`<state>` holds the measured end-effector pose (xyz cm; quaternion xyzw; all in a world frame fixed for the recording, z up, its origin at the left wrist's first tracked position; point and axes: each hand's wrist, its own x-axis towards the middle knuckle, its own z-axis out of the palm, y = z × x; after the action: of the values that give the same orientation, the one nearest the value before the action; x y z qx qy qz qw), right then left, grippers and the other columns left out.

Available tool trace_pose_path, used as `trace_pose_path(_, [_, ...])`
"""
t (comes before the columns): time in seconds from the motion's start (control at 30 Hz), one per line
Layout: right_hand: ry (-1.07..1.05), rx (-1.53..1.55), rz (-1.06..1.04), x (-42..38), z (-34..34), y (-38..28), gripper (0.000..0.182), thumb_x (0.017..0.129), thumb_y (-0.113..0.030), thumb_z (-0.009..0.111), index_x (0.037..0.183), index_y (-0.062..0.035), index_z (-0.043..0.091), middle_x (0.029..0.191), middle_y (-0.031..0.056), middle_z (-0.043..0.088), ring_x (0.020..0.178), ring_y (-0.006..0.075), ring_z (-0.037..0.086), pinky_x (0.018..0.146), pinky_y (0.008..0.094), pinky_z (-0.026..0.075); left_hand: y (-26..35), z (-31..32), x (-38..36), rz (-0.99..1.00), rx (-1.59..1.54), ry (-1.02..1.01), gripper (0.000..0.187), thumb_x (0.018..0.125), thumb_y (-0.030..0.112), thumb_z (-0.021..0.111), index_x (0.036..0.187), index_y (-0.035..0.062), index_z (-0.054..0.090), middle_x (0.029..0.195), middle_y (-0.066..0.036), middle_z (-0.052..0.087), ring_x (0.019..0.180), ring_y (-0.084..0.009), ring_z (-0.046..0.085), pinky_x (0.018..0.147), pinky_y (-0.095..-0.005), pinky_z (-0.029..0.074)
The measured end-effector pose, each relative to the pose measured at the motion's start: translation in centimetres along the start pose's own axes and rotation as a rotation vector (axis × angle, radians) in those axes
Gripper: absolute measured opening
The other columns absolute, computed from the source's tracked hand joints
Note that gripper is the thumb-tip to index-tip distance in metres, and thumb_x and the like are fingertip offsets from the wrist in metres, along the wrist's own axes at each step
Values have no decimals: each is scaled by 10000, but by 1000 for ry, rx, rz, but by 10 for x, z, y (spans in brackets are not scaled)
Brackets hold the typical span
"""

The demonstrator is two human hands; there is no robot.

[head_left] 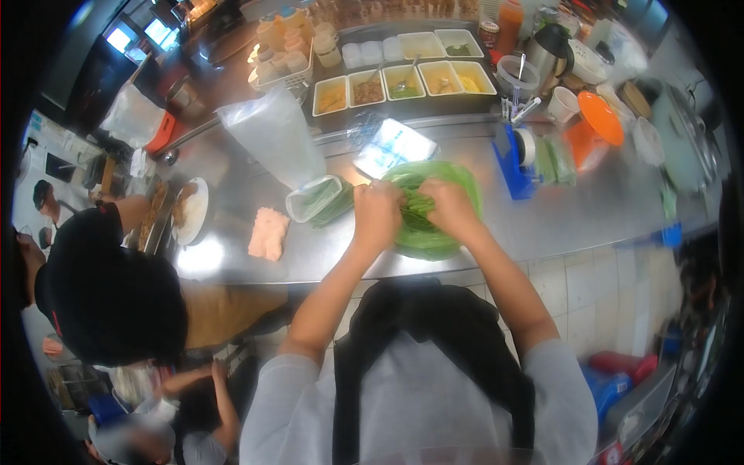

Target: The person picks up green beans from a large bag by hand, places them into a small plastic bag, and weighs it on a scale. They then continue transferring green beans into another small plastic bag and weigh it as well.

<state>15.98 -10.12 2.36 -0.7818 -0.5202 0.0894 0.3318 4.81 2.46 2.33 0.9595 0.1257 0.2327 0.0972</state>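
Observation:
A green plastic bag (434,246) lies spread open at the counter's front edge, with a bunch of long green stalks (418,208) inside it. Over the bag's right half, my right hand (451,206) is closed on the stalks, fingers bent down into them. My left hand (377,211) is curled shut at the left side of the bunch; what its fingers grip is hidden. Just left of it is a clear bag of thin green leaves (322,200). Behind the green bag sits a white and blue packet (397,151) in clear wrap.
A pink cloth (269,234) and an upright clear plastic bag (275,138) stand to the left. Food tubs (403,83) line the back. On the right are a blue tape dispenser (514,163) and an orange container (593,128). A person in black (108,287) works at the left.

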Motion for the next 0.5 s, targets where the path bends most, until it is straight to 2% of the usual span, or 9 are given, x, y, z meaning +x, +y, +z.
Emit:
trace_pose_path(0.07, [49,232,130,2,0,1,311,647,-4,630,957,-24,645,919,133,640,864,304,604,755,329,474,-5,-5,7,-240,-604,-12,64,735,60,617,770,41,666,763,-114,641,750,-247,597,676,-350,430])
trace_pose_path(0.1, [47,232,131,3,1,1,311,647,-4,630,957,-24,645,919,133,640,864,304,604,755,329,474,-6,-3,9,-242,-605,-13,64,735,60,617,770,41,666,763,-114,641,750,-247,597,676,-350,430])
trace_pose_path(0.17, [166,448,284,6,3,3,265,706,-115,698,934,7,639,846,111,663,759,224,629,685,297,480,-9,2,12,-565,-1101,-130,126,784,101,631,867,17,674,810,-123,664,737,-224,615,684,-312,460])
trace_pose_path(0.2, [165,446,282,8,-1,3,265,706,-115,698,934,7,639,846,111,663,759,224,629,685,297,480,-10,4,10,-563,-1103,-127,126,784,101,631,867,17,674,810,-123,664,737,-224,615,684,-312,460])
trace_pose_path(0.27, [221,724,482,9,-13,4,263,741,-196,713,884,10,634,762,76,649,619,119,576,584,250,453,-14,8,4,-499,-904,-120,173,808,149,625,877,-4,670,799,-147,662,682,-228,619,671,-303,461])
trace_pose_path(0.3, [223,724,483,9,-15,8,263,741,-196,713,884,10,634,762,76,649,619,119,576,584,250,453,-15,9,3,-497,-904,-121,173,808,149,625,877,-4,670,799,-147,662,682,-228,619,671,-303,461])
trace_pose_path(0.37, [296,828,458,9,-16,15,189,746,-148,706,853,-32,602,637,-11,549,495,50,440,459,195,347,-17,10,2,-450,-734,-142,199,801,187,632,866,3,670,820,-142,658,713,-240,618,694,-313,462])
trace_pose_path(0.47, [284,848,468,6,-18,14,175,750,-157,699,819,-21,613,695,18,601,508,71,456,496,223,391,-8,-3,15,-281,-763,-196,246,805,225,633,915,7,668,890,-114,646,849,-219,596,767,-318,439])
trace_pose_path(0.5, [283,846,467,6,-17,14,175,750,-157,699,819,-21,613,695,18,601,508,71,456,496,223,391,-6,-4,17,-281,-764,-194,246,805,225,633,915,7,668,890,-114,646,849,-219,596,767,-318,439])
